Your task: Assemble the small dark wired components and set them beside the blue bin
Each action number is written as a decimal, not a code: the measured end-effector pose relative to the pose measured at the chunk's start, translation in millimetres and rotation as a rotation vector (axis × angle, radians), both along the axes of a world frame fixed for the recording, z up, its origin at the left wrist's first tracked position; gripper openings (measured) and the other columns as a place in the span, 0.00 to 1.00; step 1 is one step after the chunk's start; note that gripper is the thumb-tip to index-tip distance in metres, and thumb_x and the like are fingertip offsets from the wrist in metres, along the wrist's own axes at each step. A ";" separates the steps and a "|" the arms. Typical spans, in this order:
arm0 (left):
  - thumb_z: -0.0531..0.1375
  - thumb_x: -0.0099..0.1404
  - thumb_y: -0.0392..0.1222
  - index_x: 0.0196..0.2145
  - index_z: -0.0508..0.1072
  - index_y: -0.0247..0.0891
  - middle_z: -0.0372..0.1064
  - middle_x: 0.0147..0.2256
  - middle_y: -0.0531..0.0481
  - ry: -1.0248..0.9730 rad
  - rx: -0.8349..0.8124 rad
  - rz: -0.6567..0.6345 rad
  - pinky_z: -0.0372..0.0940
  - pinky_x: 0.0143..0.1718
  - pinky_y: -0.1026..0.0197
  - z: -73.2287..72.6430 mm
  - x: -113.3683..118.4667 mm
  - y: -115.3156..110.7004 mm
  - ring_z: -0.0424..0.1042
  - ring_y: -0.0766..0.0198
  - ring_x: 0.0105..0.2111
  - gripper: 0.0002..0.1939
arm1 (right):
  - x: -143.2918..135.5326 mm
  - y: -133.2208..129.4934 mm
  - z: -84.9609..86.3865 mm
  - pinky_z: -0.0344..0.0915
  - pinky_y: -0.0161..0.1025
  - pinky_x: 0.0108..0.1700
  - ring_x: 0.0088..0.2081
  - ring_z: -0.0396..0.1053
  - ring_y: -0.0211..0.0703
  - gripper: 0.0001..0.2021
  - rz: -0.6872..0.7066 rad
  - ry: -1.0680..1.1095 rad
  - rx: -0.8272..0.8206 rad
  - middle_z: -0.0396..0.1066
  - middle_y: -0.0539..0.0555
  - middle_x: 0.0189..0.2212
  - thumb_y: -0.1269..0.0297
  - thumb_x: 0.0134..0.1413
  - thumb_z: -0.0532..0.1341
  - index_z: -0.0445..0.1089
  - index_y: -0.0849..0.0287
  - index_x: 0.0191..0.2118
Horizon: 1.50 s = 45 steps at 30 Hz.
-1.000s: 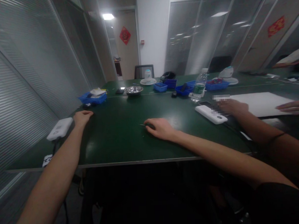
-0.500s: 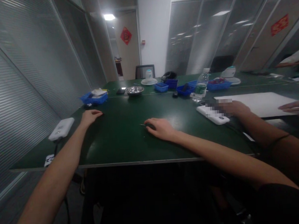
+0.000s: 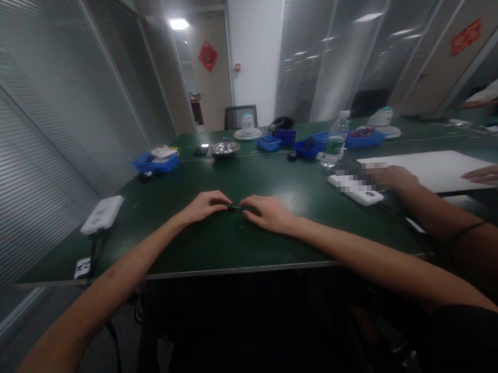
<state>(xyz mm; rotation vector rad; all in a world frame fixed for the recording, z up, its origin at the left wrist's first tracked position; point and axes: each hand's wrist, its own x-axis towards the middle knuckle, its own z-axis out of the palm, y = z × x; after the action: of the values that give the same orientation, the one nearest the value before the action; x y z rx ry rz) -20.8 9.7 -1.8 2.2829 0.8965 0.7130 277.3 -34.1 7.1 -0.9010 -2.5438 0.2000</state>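
Note:
My left hand [image 3: 206, 205] is over the middle of the green table [image 3: 202, 250], thumb and fingertips pinched on a small black piece [image 3: 230, 208]. Facing it, my right hand [image 3: 269, 213] is closed on a thin, pale metal-looking rod [image 3: 237, 207], whose end sticks out between the fingers. The rod's end meets or nearly meets the black piece; whether they are joined I cannot tell. Most of the rod is hidden in my right hand, and both pieces are too small to name.
A steel bowl [image 3: 225, 149], blue trays [image 3: 156, 162] and a water bottle [image 3: 335, 143] stand farther back. White power strips lie left [image 3: 103, 214] and right [image 3: 355, 189]. Another person's hand [image 3: 392, 177] is at the right, beside a white sheet [image 3: 432, 168].
My left hand has come right, from the table's left side to my right hand, and now pinches the small black piece at the rod's end. My right hand has stayed in place.

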 end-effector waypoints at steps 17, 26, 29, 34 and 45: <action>0.66 0.71 0.44 0.51 0.83 0.39 0.76 0.47 0.43 -0.069 -0.036 -0.100 0.68 0.51 0.54 1.7 16.4 -13.4 0.75 0.57 0.47 0.13 | -1.1 0.6 -3.3 0.67 0.40 0.45 0.46 0.76 0.47 0.16 -0.007 -0.067 0.034 0.76 0.57 0.52 0.58 0.75 0.56 0.70 0.53 0.62; 0.69 0.68 0.47 0.65 0.73 0.40 0.76 0.43 0.46 -0.048 -0.112 -0.026 0.68 0.44 0.56 1.7 16.1 -12.3 0.73 0.60 0.40 0.29 | -1.7 1.9 -1.6 0.67 0.41 0.44 0.44 0.77 0.49 0.16 -0.210 -0.037 -0.006 0.80 0.57 0.49 0.57 0.73 0.56 0.72 0.54 0.59; 0.69 0.68 0.48 0.62 0.75 0.40 0.76 0.43 0.45 -0.017 -0.093 -0.012 0.68 0.42 0.57 3.5 13.5 -12.7 0.73 0.59 0.40 0.27 | -1.1 1.1 1.2 0.66 0.40 0.41 0.42 0.77 0.49 0.16 -0.300 -0.068 -0.037 0.81 0.56 0.46 0.55 0.72 0.57 0.73 0.53 0.58; 0.66 0.71 0.49 0.49 0.83 0.40 0.75 0.52 0.40 0.030 0.062 -0.045 0.68 0.48 0.54 4.1 12.0 -14.3 0.73 0.54 0.50 0.14 | -0.1 2.2 2.0 0.65 0.40 0.39 0.42 0.77 0.50 0.16 -0.378 -0.072 -0.053 0.81 0.56 0.46 0.54 0.72 0.57 0.74 0.52 0.56; 0.62 0.74 0.46 0.53 0.80 0.39 0.78 0.51 0.42 0.100 0.220 0.036 0.68 0.53 0.52 -3.7 17.1 -11.6 0.76 0.54 0.50 0.15 | -0.8 2.8 0.8 0.64 0.40 0.38 0.41 0.76 0.50 0.17 -0.390 -0.081 -0.044 0.81 0.55 0.44 0.53 0.71 0.57 0.74 0.51 0.57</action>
<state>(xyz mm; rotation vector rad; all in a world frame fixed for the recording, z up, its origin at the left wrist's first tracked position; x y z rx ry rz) -3.7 -1.9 -5.5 2.5216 0.9474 0.7506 276.5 -31.3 7.9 -1.4231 -2.3820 0.1014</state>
